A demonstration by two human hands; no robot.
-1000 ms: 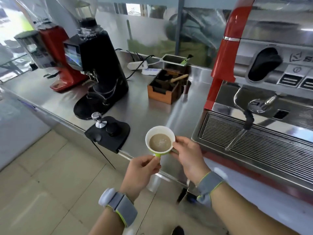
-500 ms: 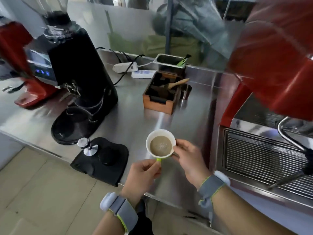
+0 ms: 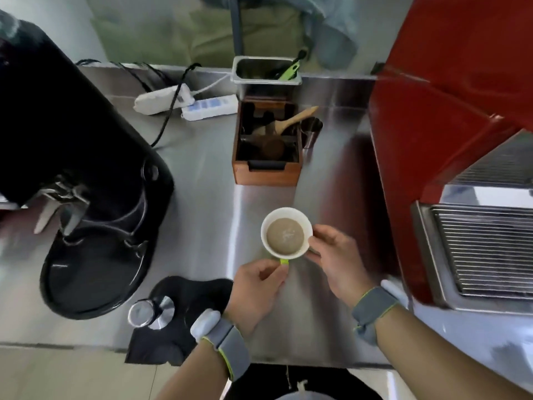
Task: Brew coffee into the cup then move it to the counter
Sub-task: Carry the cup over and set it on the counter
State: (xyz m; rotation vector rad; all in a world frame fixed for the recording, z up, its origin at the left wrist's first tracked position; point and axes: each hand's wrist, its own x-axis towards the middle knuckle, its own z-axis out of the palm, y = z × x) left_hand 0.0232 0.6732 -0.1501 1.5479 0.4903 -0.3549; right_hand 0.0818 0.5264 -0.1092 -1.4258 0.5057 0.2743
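Head view: both hands are holding the cup [image 3: 286, 233] of pale brown coffee over the steel worktop [image 3: 202, 174]. The left hand [image 3: 257, 290] is pinching the green handle, its grip clamped on it; the right hand [image 3: 336, 260] is cupping the cup's right wall, grip closed against it (whether the base is touching the worktop, I cannot tell). Beyond the cup is sitting a wooden box [image 3: 266, 145]; left of the cup, a black grinder [image 3: 80, 174]; right of it, the red machine [image 3: 450, 111].
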